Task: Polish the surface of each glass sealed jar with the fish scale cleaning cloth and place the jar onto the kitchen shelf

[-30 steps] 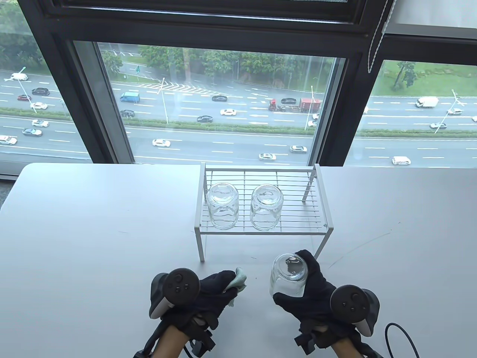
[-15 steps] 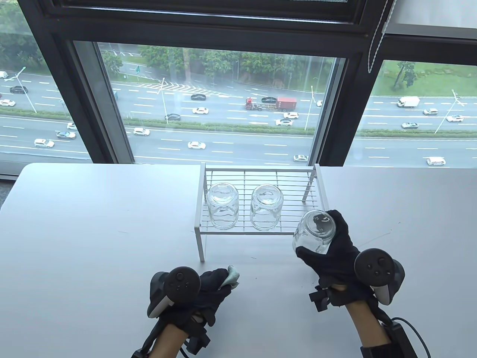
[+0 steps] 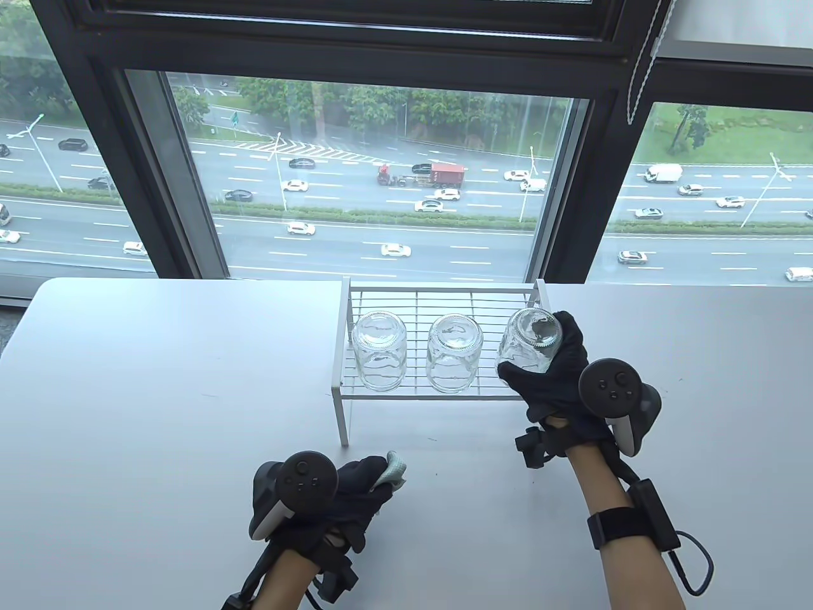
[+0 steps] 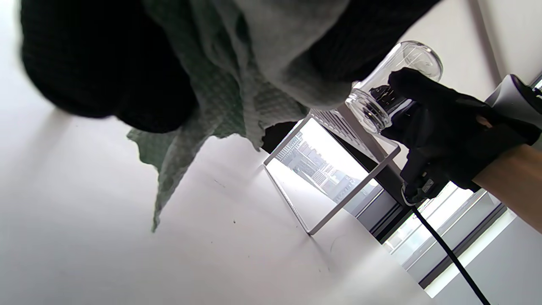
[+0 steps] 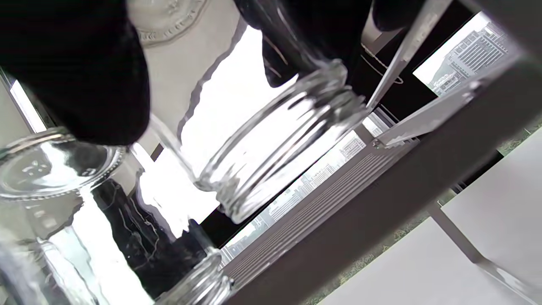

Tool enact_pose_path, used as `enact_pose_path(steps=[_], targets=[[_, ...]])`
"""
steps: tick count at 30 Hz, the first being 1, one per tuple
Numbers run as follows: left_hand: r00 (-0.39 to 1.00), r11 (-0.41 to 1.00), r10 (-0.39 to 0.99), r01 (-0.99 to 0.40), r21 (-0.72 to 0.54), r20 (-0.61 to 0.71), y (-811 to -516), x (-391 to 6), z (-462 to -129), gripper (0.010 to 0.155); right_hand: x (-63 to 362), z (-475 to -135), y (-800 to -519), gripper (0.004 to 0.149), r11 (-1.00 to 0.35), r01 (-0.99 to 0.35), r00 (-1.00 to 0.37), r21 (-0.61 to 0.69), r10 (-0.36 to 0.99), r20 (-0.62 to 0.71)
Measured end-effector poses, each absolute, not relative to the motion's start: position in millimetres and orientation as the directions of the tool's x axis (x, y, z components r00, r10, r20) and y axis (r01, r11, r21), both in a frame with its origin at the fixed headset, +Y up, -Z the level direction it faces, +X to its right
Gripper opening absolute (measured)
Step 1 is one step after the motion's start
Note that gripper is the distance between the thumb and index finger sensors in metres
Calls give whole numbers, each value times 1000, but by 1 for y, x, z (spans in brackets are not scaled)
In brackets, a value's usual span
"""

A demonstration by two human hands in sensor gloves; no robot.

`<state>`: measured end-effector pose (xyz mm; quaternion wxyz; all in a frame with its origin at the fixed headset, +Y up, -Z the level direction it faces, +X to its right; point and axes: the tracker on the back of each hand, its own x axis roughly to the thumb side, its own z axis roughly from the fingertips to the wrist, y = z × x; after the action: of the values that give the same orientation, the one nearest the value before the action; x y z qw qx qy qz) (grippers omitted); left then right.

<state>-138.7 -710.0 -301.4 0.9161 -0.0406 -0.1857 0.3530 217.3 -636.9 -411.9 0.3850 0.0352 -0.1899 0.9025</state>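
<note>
A white wire kitchen shelf point(image 3: 444, 297) stands at the middle of the table. Two clear glass jars point(image 3: 379, 351) point(image 3: 453, 353) sit mouth down on its left and middle. My right hand point(image 3: 538, 351) grips a third glass jar point(image 3: 527, 337), mouth down and tilted, over the shelf's right end. In the right wrist view this jar point(image 5: 271, 140) hangs just above the shelf grid point(image 5: 338, 203), beside the middle jar point(image 5: 63, 203). Near the front edge my left hand point(image 3: 375, 480) holds the pale green cleaning cloth point(image 3: 395, 471). The left wrist view shows the cloth point(image 4: 220, 106) bunched in the fingers and hanging down.
The grey table point(image 3: 159, 381) runs back to a large window point(image 3: 381, 178) right behind the shelf. A black cable point(image 3: 695, 565) loops off my right forearm. The shelf's front legs point(image 3: 340, 416) stand between my two hands.
My right hand carried the jar up and away from the table's front to over the right end of the shelf. The left hand with the cloth stayed almost still.
</note>
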Motion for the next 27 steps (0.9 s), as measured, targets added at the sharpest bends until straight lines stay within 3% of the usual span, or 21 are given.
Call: enact_pose_path(steps=[27], targets=[[665,737,674,-639,-222,322,-711,-138,-302,56,215,-419,-646,111,-681,-696,-717,-226,671,188]])
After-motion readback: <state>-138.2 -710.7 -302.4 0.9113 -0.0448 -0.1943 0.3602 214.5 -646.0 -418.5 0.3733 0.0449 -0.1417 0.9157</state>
